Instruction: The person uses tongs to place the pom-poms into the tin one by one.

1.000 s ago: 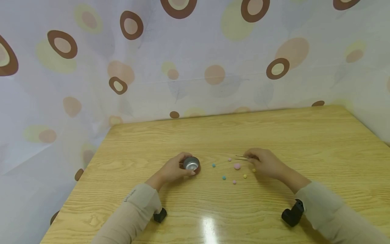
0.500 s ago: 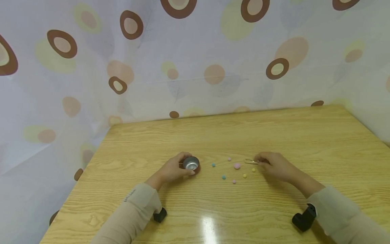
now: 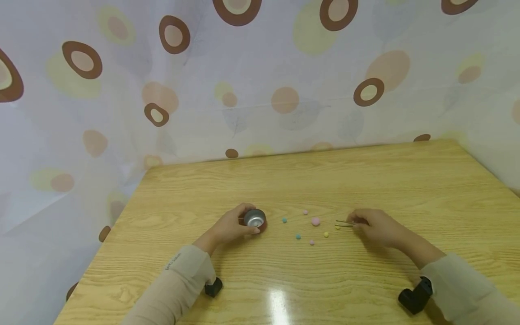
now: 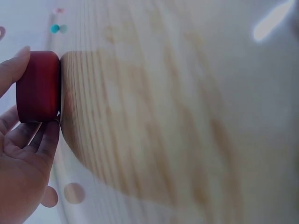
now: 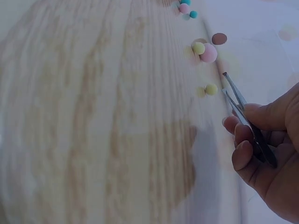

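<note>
My left hand (image 3: 229,228) grips a small round metal cup (image 3: 255,219), red outside and silver inside, with thumb and fingers on opposite sides. In the left wrist view the cup's red wall (image 4: 39,86) stands upright on the table. My right hand (image 3: 375,228) pinches a pair of metal tweezers (image 5: 247,114) between thumb and fingers. The tweezers' tips are spread apart, with nothing between them. Close by those tips lies a yellow ball (image 5: 211,89). Left of it are another yellow ball (image 3: 326,234) and a larger pink ball (image 3: 315,221).
Two small blue balls, one (image 3: 298,236) nearer me and one (image 3: 284,220) closer to the cup, lie on the wooden table (image 3: 195,189). Small pink balls rest behind (image 3: 305,212) and in front (image 3: 312,242). A patterned curtain (image 3: 260,90) hangs along the table's back edge.
My right hand has moved right and slightly toward me with the tweezers, from near the far small pink ball to the rightmost yellow ball. The left hand and cup have stayed put.
</note>
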The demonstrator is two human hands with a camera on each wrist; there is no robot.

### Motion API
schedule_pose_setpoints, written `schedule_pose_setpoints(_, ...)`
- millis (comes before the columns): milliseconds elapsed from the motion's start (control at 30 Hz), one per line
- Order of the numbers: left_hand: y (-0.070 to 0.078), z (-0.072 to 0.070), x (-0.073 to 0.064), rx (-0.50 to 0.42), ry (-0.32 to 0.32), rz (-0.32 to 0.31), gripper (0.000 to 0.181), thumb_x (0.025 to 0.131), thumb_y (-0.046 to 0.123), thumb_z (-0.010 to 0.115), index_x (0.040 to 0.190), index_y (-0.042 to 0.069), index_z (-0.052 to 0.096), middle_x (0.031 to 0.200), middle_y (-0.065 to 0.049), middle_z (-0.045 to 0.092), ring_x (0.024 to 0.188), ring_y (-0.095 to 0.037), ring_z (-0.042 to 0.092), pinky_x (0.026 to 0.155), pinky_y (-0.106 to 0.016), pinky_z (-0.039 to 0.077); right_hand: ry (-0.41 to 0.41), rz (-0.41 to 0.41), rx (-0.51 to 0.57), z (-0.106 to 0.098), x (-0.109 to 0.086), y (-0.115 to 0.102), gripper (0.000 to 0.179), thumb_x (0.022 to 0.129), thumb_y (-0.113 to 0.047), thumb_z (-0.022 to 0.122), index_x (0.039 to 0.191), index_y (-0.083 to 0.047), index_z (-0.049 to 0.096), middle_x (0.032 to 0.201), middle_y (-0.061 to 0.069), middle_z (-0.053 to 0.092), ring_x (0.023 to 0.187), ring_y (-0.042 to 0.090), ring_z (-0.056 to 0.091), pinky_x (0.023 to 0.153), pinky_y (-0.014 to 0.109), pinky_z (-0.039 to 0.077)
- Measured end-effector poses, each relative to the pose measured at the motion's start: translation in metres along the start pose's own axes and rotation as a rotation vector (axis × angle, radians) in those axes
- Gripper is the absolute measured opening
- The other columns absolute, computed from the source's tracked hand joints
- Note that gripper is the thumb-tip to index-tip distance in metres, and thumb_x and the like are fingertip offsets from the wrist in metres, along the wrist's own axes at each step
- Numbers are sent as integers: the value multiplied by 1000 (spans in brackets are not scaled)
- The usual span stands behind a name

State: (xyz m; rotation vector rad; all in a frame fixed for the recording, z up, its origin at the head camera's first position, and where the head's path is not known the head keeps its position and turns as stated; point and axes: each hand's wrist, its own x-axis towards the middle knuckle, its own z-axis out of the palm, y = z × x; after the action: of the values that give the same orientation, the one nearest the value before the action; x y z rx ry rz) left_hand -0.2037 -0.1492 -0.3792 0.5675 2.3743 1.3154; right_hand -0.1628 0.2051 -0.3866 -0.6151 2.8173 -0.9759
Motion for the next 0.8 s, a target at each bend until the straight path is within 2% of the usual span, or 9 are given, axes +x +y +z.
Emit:
schedule_pose_setpoints(67,8,0,-3,-2,-3,-5,54,76,11,66,122,-1,39,116,-18,46,107,-33,43,88,-42,36,-18,8,2,0,-1,1,15,83,1,51,96,2,57,91,10,59,86,28,55,69,40,45)
schedule_pose_setpoints(167,10,0,-5,6,-3,-6,54,76,11,66,122,-1,39,116,-18,46,107,-33,44,88,-41,36,-32,10,3,0,-2,2,15,83,1,51,97,2,57,90,9,59,84,27,55,67,39,46)
schedule_pose_setpoints(467,8,-1,-4,5,-6,-6,55,76,12,66,122,0,39,115,-18,46,106,-32,44,88,-41,36,-59,15,2,0,-2,3,15,83,2,51,97,4,56,88,7,58,80,24,55,65,36,46)
schedule_pose_setpoints(800,10,0,-4,8,-1,-18,54,76,11,66,122,0,39,116,-18,46,107,-32,44,88,-41,36,-53,8,-32,1,-1,4,14,82,4,52,95,2,58,86,6,58,79,22,55,64,36,45)
